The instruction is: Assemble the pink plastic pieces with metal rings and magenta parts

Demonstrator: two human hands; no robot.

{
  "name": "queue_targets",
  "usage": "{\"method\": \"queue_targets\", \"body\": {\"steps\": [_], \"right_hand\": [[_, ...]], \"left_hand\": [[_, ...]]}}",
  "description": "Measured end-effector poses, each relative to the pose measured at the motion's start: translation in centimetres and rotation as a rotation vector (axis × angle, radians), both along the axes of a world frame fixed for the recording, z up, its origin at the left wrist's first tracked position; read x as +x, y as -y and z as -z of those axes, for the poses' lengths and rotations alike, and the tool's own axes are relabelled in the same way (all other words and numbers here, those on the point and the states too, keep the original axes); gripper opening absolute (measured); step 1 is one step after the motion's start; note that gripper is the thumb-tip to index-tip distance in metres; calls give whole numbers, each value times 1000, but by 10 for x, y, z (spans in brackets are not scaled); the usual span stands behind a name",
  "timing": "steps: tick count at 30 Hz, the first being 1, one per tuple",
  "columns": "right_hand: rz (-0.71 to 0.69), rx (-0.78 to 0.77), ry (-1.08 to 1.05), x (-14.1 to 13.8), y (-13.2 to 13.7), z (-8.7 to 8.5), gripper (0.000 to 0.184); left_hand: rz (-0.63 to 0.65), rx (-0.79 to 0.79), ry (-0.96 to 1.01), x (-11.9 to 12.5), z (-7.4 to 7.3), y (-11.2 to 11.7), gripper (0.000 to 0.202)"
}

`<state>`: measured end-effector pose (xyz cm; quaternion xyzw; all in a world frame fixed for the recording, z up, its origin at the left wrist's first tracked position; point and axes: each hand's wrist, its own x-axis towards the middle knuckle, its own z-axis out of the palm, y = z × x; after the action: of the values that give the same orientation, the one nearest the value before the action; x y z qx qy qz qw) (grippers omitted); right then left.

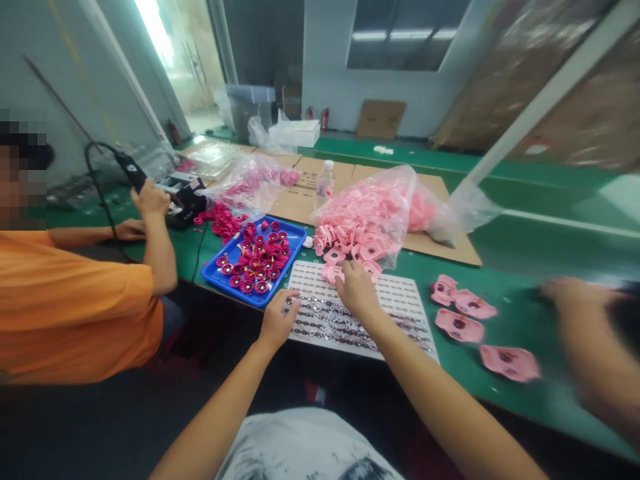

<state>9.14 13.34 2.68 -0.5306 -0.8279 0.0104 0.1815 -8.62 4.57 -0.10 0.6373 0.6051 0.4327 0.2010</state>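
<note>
Right hand (357, 291) over white tray (407, 291), fingertips at pink shell (331, 273). Left hand (278, 321) at tray's left edge. Whether either grip is closed: cannot tell.

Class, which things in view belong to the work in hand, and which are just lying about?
Likely in the job:
right hand, at a pink plastic part
left hand, at the edge of the white tray
small shiny pieces on that tray

Apparently lying about:
plastic bottle
fire extinguishers
cardboard panel

Both hands (357, 291) are at a white tray (403, 291), near pink parts (345, 232)
</note>
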Motion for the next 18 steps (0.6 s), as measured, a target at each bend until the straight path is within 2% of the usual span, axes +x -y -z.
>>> {"method": "queue_targets", "body": {"steps": [4,8,13,18], "right_hand": [[-113,-31,-18,-24,23,13,21],[-145,-45,-30,-51,25,26,18],[-133,-45,-30,-68,22,33,19],[-121,-44,-40,-58,27,30,22]], "left_hand": [[-78,-42,3,-2,1,24,24],[-93,-79,-7,3,1,38,26],[-98,-118,-7,3,1,39,27],[-134,-181,5,-4,5,30,25]]}}
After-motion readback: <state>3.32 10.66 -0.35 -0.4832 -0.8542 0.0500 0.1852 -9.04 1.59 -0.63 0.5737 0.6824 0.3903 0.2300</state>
